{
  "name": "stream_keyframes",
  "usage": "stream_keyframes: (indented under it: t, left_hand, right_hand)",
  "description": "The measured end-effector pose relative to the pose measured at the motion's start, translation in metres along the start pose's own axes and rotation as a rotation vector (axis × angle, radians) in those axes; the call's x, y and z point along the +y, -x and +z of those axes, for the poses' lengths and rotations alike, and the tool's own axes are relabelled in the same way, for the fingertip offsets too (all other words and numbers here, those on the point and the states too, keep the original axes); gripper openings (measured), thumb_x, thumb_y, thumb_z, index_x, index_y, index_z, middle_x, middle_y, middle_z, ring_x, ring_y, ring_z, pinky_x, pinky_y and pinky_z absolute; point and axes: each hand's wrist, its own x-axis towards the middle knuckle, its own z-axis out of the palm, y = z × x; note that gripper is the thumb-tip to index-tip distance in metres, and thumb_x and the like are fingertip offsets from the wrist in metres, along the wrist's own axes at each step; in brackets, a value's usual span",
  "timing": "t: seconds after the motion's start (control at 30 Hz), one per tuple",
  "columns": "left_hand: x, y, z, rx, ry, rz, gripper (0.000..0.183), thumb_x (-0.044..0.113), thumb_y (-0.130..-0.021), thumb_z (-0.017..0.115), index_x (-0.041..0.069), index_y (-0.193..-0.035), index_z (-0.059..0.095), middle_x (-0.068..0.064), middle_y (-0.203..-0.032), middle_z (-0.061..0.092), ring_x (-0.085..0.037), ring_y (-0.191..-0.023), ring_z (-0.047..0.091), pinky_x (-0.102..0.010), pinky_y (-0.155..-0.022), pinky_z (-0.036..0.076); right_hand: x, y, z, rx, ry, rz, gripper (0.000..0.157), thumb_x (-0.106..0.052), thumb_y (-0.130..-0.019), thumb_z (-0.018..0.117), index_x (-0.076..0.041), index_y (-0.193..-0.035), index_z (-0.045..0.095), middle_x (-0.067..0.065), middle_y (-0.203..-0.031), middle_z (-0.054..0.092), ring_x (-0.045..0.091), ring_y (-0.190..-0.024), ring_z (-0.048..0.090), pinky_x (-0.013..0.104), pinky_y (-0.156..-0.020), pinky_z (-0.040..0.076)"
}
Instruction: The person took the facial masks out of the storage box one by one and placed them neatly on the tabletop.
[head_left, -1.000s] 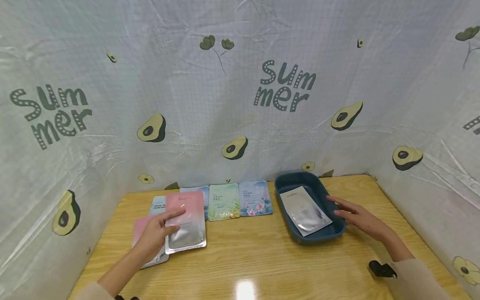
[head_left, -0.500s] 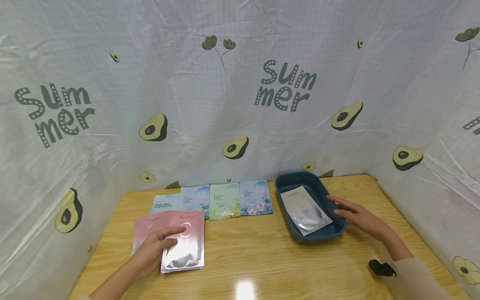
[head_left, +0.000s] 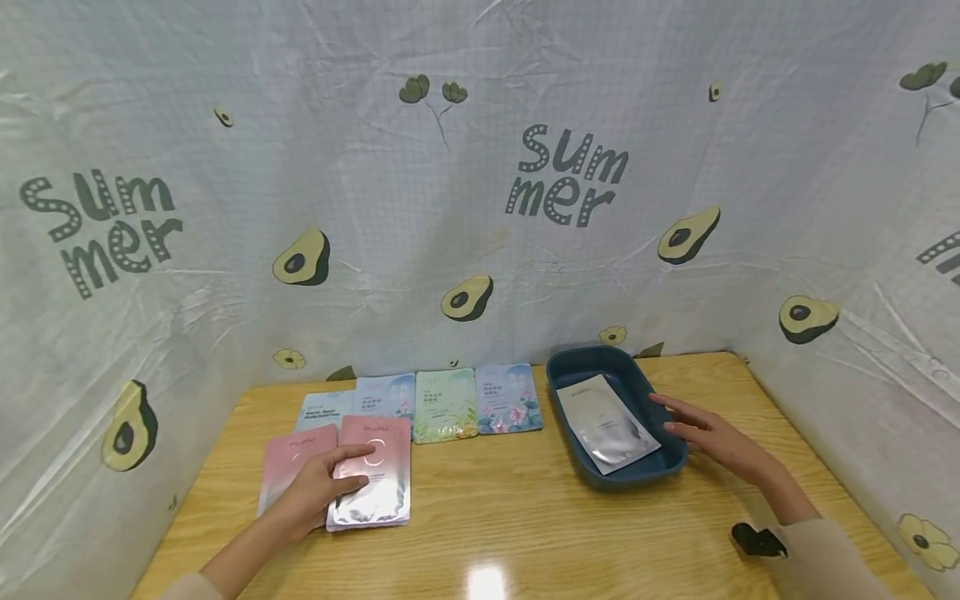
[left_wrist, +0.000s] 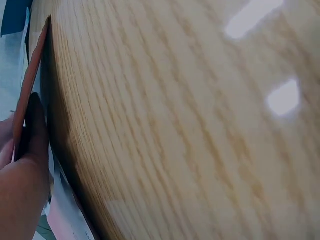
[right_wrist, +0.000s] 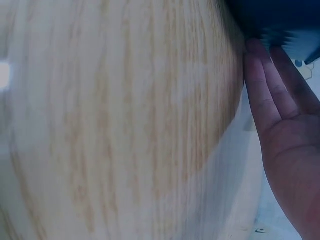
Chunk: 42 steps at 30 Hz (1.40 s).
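Note:
My left hand [head_left: 309,493] pinches a pink-and-silver face mask packet [head_left: 384,498] by its left side, over the table's left part. In the left wrist view this packet [left_wrist: 31,80] shows edge-on, with fingers on both its faces. Another pink face mask packet [head_left: 294,450] lies just left of it, partly hidden by the hand. On the right stands a dark blue basin [head_left: 592,477] with a white-and-silver face mask packet [head_left: 606,423] inside. My right hand [head_left: 723,442] rests its extended fingers against the basin's right side; in the right wrist view those fingers [right_wrist: 264,92] look straight.
Along the back lie a light blue packet [head_left: 324,404], a blue packet [head_left: 384,395], a green packet [head_left: 446,406] and a blue floral packet [head_left: 508,398]. A printed curtain [head_left: 390,208] encloses the wooden table [head_left: 495,517] behind and at the sides.
My left hand has brought the pink packet down and toward me, beside the other pink packet, then shifted it slightly back up. The right hand has stayed at the basin.

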Motion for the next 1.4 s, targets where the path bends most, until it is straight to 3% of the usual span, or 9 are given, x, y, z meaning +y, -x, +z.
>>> stream_keyframes:
  t: [0.13,0.23,0.4,0.5,0.63,0.93,1.03,1.23,1.4]
  left_hand:
    - [-0.001,-0.006,0.004,0.055,-0.077,0.058,0.054,0.003,-0.089,0.076,-0.001,-0.139,0.058,-0.021,-0.151,0.047,-0.035,-0.146,0.028,-0.023,-0.076,0.055]
    - [-0.001,-0.009,0.006,0.069,-0.200,0.098,0.052,0.007,-0.088,0.079,0.003,-0.137,0.062,-0.018,-0.146,0.054,-0.037,-0.144,0.035,-0.026,-0.081,0.055]
    - [0.007,-0.014,0.003,0.079,-0.603,0.177,0.051,0.023,-0.086,0.083,0.011,-0.132,0.066,-0.012,-0.137,0.063,-0.041,-0.135,0.049,-0.053,-0.108,0.043]
    - [0.013,-0.014,0.003,0.061,-0.759,0.215,0.046,0.024,-0.088,0.081,0.011,-0.129,0.066,-0.012,-0.132,0.066,-0.040,-0.129,0.056,-0.058,-0.107,0.043]
    - [0.018,-0.011,0.004,0.034,-0.880,0.202,0.041,0.025,-0.090,0.079,0.014,-0.127,0.064,-0.011,-0.128,0.069,-0.038,-0.119,0.063,-0.057,-0.101,0.047]
    - [0.021,-0.003,0.006,0.013,-0.922,0.156,0.042,0.026,-0.091,0.078,0.016,-0.128,0.060,-0.015,-0.123,0.070,-0.040,-0.106,0.068,-0.057,-0.090,0.052]
    - [0.020,-0.003,0.005,0.003,-0.901,0.136,0.043,0.027,-0.092,0.077,0.017,-0.130,0.060,-0.014,-0.124,0.069,-0.029,-0.092,0.069,-0.047,-0.081,0.055]
    - [0.020,-0.003,-0.003,-0.114,-0.742,0.088,0.048,0.025,-0.095,0.073,0.013,-0.139,0.056,-0.021,-0.095,0.069,-0.016,-0.044,0.054,-0.032,-0.042,0.048]
    - [0.021,-0.007,-0.016,-0.205,-0.697,0.098,0.051,0.008,-0.092,0.074,0.007,-0.141,0.058,-0.010,-0.068,0.053,-0.016,-0.045,0.054,-0.031,-0.043,0.050]
  right_hand:
    - [0.000,0.001,0.000,0.007,0.007,0.000,0.055,-0.028,-0.109,0.049,-0.023,-0.162,0.031,0.018,-0.166,0.020,0.054,-0.144,0.026,0.071,-0.095,0.045]
    - [0.001,0.001,0.001,0.008,0.002,-0.001,0.055,-0.027,-0.109,0.049,-0.023,-0.161,0.031,0.018,-0.167,0.020,0.053,-0.144,0.025,0.072,-0.095,0.044]
    - [0.003,-0.002,0.002,0.000,-0.014,-0.014,0.056,-0.027,-0.109,0.048,-0.022,-0.162,0.030,0.019,-0.167,0.018,0.053,-0.145,0.023,0.072,-0.097,0.043]
    - [0.003,-0.003,0.002,0.007,-0.011,-0.016,0.056,-0.027,-0.109,0.049,-0.023,-0.162,0.031,0.019,-0.167,0.019,0.052,-0.145,0.023,0.070,-0.097,0.044]
    - [0.005,-0.003,0.000,0.017,0.007,-0.021,0.055,-0.028,-0.109,0.049,-0.025,-0.161,0.032,0.017,-0.167,0.020,0.052,-0.145,0.024,0.072,-0.096,0.043]
    - [0.004,-0.001,0.000,0.010,-0.017,-0.007,0.056,-0.028,-0.110,0.047,-0.025,-0.162,0.029,0.016,-0.168,0.017,0.053,-0.146,0.021,0.076,-0.098,0.038]
    - [0.003,0.000,0.001,0.010,-0.023,-0.007,0.055,-0.027,-0.110,0.047,-0.025,-0.162,0.029,0.016,-0.168,0.016,0.052,-0.147,0.020,0.076,-0.099,0.038]
    - [0.002,0.000,0.001,0.004,-0.033,-0.013,0.056,-0.027,-0.110,0.046,-0.023,-0.163,0.028,0.021,-0.167,0.015,0.053,-0.147,0.017,0.076,-0.100,0.037]
    - [0.003,-0.001,0.002,-0.003,-0.058,-0.005,0.056,-0.026,-0.110,0.047,-0.023,-0.163,0.028,0.019,-0.168,0.014,0.051,-0.148,0.016,0.072,-0.103,0.038]
